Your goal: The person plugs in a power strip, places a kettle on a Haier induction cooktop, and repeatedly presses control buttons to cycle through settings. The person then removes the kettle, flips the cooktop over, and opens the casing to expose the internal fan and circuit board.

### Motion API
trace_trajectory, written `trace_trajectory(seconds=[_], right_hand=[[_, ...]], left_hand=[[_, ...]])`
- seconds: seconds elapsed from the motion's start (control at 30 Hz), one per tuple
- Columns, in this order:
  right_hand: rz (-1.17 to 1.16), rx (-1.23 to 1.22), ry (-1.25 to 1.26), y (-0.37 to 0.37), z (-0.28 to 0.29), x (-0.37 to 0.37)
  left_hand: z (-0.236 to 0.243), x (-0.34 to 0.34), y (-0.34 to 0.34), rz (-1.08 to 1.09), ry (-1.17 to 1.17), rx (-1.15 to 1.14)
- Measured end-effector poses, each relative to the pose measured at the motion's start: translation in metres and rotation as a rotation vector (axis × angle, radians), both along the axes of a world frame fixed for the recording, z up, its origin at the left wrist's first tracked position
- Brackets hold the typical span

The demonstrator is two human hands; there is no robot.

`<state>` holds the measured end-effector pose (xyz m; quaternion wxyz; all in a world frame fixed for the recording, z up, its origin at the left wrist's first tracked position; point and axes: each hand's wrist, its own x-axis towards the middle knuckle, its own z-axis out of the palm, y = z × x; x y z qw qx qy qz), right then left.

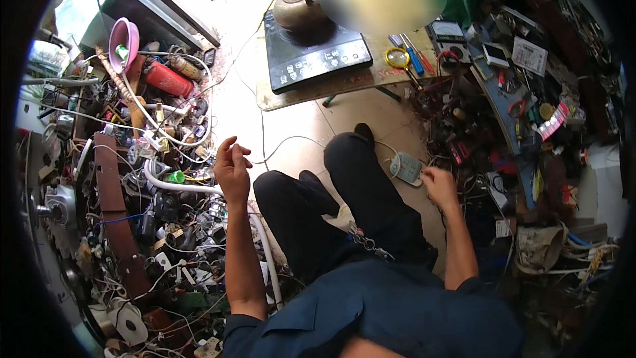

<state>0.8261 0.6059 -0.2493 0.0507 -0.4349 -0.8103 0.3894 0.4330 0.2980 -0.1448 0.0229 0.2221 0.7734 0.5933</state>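
My left hand (233, 171) is raised beside my left knee with its fingers loosely apart and nothing in them. To the right of my right knee, my right hand (439, 187) has its fingers curled together. Its fingertips are at the edge of a pale grey-green extension socket (405, 168) with a white cord. Whether they grip the socket, its cord or something smaller is hidden. Ahead, an induction cooker (318, 59) stands on a low table (301, 98), with a metal kettle (296, 8) on top.
Screwdrivers (414, 56), a yellow-rimmed magnifying glass (397, 58) and a multimeter (450, 38) lie on the table's right. A blue workbench (507, 116) holds tools. At left are heaped parts, a white hose (156, 176), a red cylinder (169, 79) and a pink basin (131, 36). Thin cords cross the floor.
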Motion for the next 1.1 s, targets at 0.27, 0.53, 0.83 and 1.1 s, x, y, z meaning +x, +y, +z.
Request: trace_trajectory(seconds=[0.27,0.53,0.83,1.1], right_hand=[[-0.013,0.105,0.343,0.025,0.046,-0.086],[-0.170,0.218,0.607,0.085,0.086,-0.273],[-0.289,-0.251,0.717,0.119,0.063,-0.353],[-0.279,-0.360,0.747,0.118,0.061,-0.355]], left_hand=[[0.011,-0.040,0.083,-0.042,-0.020,0.025],[-0.051,-0.133,0.138,0.050,-0.088,-0.206],[-0.067,-0.146,0.172,-0.178,-0.524,-0.025],[-0.061,-0.149,0.171,-0.161,-0.743,0.141]])
